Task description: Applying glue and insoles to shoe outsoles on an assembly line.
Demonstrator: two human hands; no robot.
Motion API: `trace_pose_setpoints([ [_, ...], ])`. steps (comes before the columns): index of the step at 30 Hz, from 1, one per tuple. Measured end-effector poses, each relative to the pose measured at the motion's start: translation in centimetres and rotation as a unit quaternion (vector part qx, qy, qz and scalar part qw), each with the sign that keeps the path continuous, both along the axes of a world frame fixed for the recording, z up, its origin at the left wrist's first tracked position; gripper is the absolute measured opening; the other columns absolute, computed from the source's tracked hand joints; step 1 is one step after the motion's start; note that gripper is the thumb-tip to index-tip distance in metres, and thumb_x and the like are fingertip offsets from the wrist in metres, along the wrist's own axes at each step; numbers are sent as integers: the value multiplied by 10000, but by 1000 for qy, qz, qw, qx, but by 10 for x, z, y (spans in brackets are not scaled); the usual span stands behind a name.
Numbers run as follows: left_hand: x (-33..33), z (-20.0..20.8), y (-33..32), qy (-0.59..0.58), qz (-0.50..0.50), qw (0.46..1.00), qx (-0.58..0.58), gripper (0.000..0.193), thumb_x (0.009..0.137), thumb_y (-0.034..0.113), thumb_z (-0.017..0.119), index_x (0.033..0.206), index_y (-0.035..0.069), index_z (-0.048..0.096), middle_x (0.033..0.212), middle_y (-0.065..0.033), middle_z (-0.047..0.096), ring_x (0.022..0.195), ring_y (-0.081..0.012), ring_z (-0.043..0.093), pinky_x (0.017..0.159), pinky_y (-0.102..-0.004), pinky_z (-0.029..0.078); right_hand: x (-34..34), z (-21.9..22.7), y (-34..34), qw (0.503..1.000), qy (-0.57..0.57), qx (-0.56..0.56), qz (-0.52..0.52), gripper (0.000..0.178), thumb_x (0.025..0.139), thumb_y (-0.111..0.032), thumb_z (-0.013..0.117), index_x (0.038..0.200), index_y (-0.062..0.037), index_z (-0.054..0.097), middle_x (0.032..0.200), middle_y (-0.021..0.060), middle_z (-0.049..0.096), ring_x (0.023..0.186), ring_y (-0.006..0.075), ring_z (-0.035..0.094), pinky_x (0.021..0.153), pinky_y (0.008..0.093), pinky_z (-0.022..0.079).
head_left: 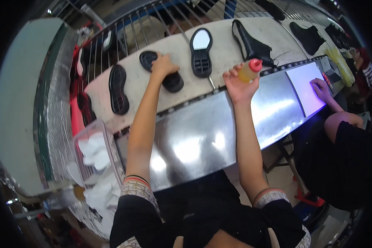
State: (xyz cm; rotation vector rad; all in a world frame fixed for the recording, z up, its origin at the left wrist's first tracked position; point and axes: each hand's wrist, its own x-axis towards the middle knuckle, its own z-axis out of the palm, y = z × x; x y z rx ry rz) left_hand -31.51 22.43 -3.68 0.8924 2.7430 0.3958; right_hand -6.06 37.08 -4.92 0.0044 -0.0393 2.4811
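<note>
My left hand (164,66) is over a black shoe sole (174,84) on the pale conveyor belt, its fingers gripping the middle of the sole. In my right hand (241,89) is a squeeze bottle (247,72) with yellowish liquid and a red cap, tilted up to the right above the belt's near edge. Between my hands lies another black sole (201,62) with a white patch at its far end. To the left rest two more soles, one (118,89) nearby and one (85,108) at the belt's end. A black shoe upper (252,45) lies beyond the bottle.
A shiny metal ledge (194,140) runs along the belt (99,93) in front of me. At left stands a clear plastic bin (79,142) with white pieces. A co-worker's hand (321,90) rests by a white sheet (301,84) at right. Metal bars (142,31) line the far side.
</note>
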Motion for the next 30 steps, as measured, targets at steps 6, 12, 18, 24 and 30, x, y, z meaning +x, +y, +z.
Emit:
trace_pose_setpoints([
  [6,59,2,-19,32,83,996,-24,820,676,427,625,1409,121,421,1491,-197,314,1310,-376,402,1058,-589,290,10,-13,5,999,-9,-29,-27,618,891,-582,260,961,-31,530,815,92,538,681,206,470,752,417,385],
  [12,85,2,-63,79,-58,995,4,644,707,390,617,1268,75,575,1256,-220,569,1149,-378,553,981,-390,429,20,-14,6,1000,11,-15,-9,553,899,-533,298,991,-39,528,854,90,544,700,208,478,752,405,387],
  [18,151,26,-124,112,-24,987,114,471,687,262,652,1117,74,682,1143,-282,603,1009,-390,622,921,-411,474,11,-7,-4,999,-33,-32,-8,514,823,-536,481,948,-42,551,780,74,529,652,188,468,705,391,395],
  [24,262,36,-171,138,35,982,124,538,734,246,657,1133,-108,586,1160,-332,555,905,-429,631,837,-449,508,10,-6,0,994,-47,49,82,502,840,-501,475,981,-25,552,789,82,509,657,186,458,716,376,404],
  [30,309,29,-221,133,13,985,106,550,798,283,650,1285,52,539,1351,-253,470,1069,-444,530,929,-474,440,-10,-20,-13,975,-58,144,161,392,860,-387,541,1098,-77,568,981,96,587,837,226,547,767,379,452],
])
